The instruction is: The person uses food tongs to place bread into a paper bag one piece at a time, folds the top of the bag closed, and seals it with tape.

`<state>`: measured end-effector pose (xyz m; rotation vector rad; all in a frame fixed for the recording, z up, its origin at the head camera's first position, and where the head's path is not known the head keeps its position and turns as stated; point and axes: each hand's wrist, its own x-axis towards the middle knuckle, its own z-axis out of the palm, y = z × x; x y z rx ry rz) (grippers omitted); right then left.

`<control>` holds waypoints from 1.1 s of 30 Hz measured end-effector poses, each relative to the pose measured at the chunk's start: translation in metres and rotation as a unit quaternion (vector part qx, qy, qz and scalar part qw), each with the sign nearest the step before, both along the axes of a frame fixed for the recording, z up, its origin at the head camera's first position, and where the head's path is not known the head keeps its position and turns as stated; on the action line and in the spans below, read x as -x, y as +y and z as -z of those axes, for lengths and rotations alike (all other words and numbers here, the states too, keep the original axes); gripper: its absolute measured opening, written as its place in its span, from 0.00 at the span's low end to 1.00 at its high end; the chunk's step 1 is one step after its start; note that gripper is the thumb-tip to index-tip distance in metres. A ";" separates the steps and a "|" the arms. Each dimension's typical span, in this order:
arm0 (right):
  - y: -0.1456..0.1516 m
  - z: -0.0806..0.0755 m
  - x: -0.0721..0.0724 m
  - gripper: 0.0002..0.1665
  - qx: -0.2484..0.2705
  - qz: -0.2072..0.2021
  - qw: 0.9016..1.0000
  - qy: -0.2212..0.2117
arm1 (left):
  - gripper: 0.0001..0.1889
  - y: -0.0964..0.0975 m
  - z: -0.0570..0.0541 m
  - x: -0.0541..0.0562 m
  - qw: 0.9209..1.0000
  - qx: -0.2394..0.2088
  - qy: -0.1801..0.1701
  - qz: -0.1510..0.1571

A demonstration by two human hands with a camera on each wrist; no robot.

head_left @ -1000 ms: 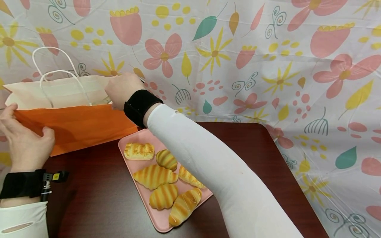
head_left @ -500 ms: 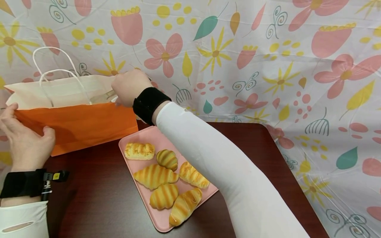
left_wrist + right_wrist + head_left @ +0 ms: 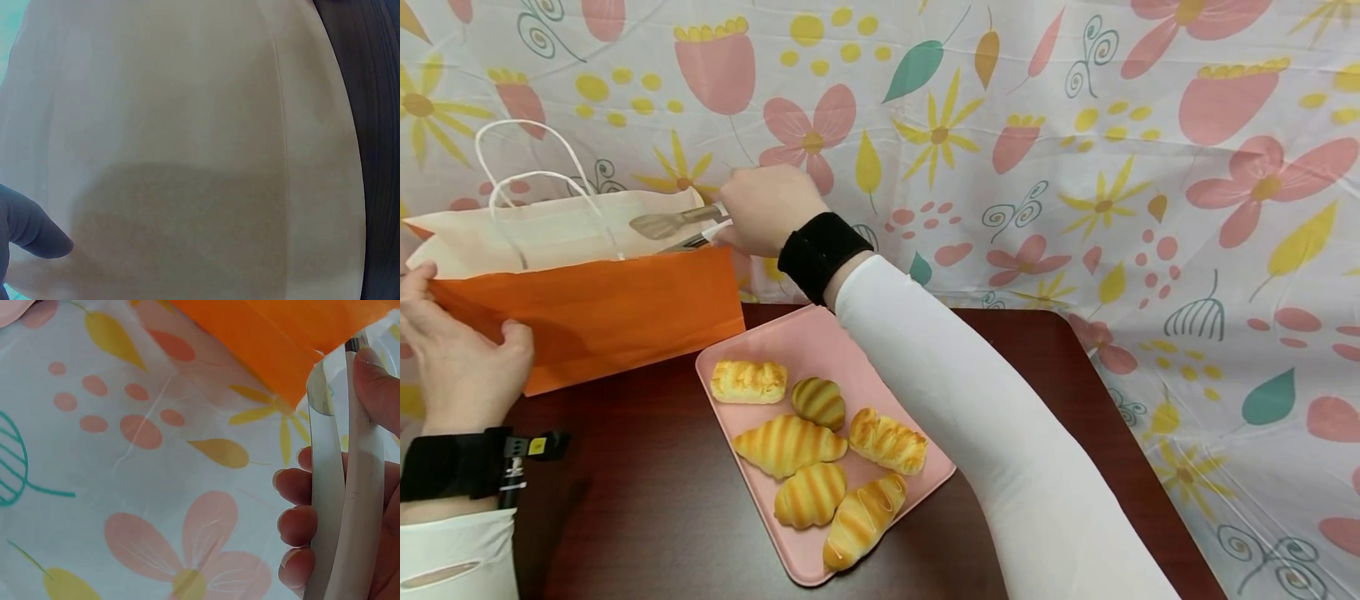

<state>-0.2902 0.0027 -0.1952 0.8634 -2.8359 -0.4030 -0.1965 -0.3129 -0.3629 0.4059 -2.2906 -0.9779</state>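
Note:
My right hand [image 3: 775, 208] is just past the right end of the orange paper bag [image 3: 602, 321], gripping a pair of tongs [image 3: 662, 225]. The tongs' heads reach left over the bag's open mouth, and no bread shows between them. Close up in the right wrist view, the fingers and thumb wrap the two pale tong arms [image 3: 362, 487] beside the orange bag [image 3: 250, 344]. At the bag's left end, my left hand [image 3: 467, 358] rests against it, thumb and fingers spread. The left wrist view shows that thumb [image 3: 40, 231] against the broad bag wall [image 3: 187, 112].
A pink tray [image 3: 820, 333] on the dark table [image 3: 647, 483] carries several bread rolls [image 3: 790, 446]. White cord handles [image 3: 542, 179] stand up from the bag. Behind the table hangs a flower-patterned cloth [image 3: 1000, 167]. My right sleeve [image 3: 962, 400] crosses over the tray's right side.
My right hand has drawn rightward with the tongs, bringing their heads up into sight at the bag's mouth. More of the tray shows. My left hand stays at the bag's left end.

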 end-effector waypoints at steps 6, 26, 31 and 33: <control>0.021 -0.001 -0.001 0.35 0.042 0.015 0.999 -0.012 | 0.42 0.001 -0.001 0.000 1.000 0.000 -0.002 -0.002; 0.118 0.007 -0.028 0.42 0.218 0.033 0.975 0.008 | 0.42 -0.002 -0.001 0.001 1.000 -0.004 -0.006 -0.007; 0.145 0.020 -0.039 0.37 0.246 0.030 0.968 0.030 | 0.44 -0.010 0.006 0.008 1.000 -0.001 -0.004 -0.007; 0.155 0.027 -0.044 0.35 0.252 0.028 0.966 0.044 | 0.44 -0.011 0.007 0.009 1.000 -0.002 -0.005 -0.006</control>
